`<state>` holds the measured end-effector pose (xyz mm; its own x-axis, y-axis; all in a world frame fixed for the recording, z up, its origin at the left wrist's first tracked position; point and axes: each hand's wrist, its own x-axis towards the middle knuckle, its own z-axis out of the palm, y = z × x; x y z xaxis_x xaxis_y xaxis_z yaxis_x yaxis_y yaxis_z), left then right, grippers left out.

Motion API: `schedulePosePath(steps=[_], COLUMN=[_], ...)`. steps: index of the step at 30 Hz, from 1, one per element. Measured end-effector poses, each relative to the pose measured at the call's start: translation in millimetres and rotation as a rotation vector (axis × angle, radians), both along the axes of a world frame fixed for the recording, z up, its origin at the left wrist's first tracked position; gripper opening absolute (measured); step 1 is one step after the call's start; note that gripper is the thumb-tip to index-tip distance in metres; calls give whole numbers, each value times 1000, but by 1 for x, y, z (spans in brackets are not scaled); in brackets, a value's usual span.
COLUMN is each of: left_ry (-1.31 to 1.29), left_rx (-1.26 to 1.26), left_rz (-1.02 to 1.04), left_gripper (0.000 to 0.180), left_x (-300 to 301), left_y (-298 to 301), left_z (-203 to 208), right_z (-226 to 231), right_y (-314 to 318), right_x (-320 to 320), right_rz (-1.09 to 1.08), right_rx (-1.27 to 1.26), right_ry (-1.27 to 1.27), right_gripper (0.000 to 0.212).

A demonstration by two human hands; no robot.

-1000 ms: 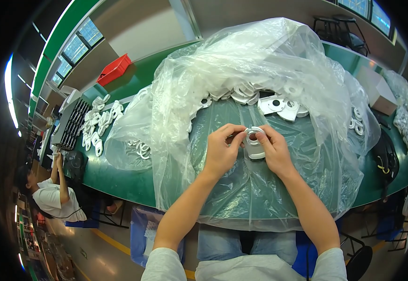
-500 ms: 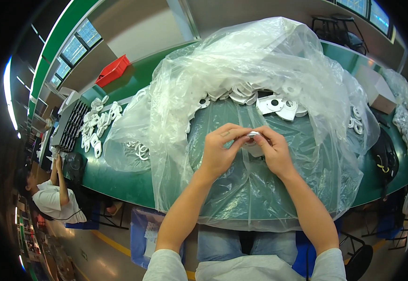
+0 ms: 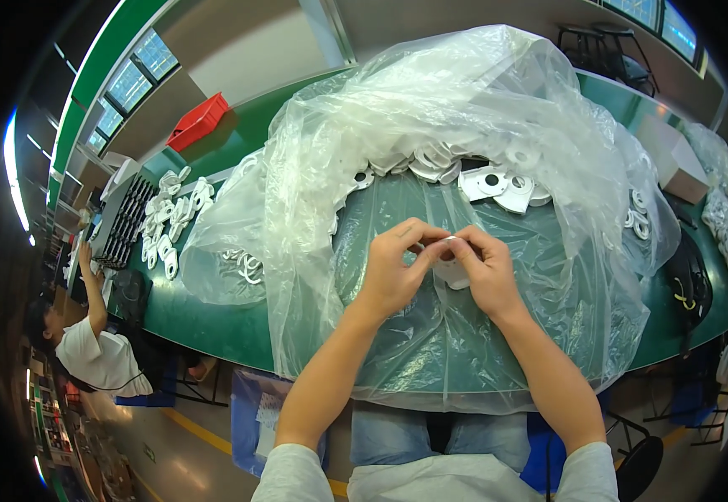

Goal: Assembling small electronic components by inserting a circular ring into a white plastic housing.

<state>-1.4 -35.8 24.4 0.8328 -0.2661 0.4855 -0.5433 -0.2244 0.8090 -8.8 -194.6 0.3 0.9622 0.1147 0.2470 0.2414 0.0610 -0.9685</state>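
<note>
My left hand (image 3: 399,261) and my right hand (image 3: 487,269) meet over the middle of the plastic sheet, thumbs and forefingers pinched together. Between them they grip a white plastic part (image 3: 454,274), mostly covered by my fingers; its lower end shows below the fingertips. Beyond my hands lies a heap of similar white parts (image 3: 436,164), some with round holes, half under the clear plastic sheet (image 3: 464,100). A white part with a dark hole (image 3: 491,181) is at the near edge of that heap.
More white parts (image 3: 170,219) lie on the green table (image 3: 213,328) at left, beside a dark stacked rack (image 3: 121,222). A red bin (image 3: 199,122) stands behind. A co-worker (image 3: 96,343) sits far left. At right are a white box (image 3: 671,163) and black bag (image 3: 687,284).
The white part has tilted in my fingers, so its lower end hangs further below them. The co-worker's arm at the left has reached up toward the rack.
</note>
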Motion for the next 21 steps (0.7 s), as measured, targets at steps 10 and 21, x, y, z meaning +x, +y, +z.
schedulePosePath(steps=[10,21], left_ry=[260,441], left_rx=[-185,-225], left_rz=[-48,-36], left_gripper=[22,19], left_x=[2,11], left_y=[2,4], left_z=[-8,-10], right_z=[-5,-6], right_y=[-15,-17], right_x=[8,9], right_rz=[287,358], right_rx=[69,136], right_ry=[159,261], right_gripper=[39,50])
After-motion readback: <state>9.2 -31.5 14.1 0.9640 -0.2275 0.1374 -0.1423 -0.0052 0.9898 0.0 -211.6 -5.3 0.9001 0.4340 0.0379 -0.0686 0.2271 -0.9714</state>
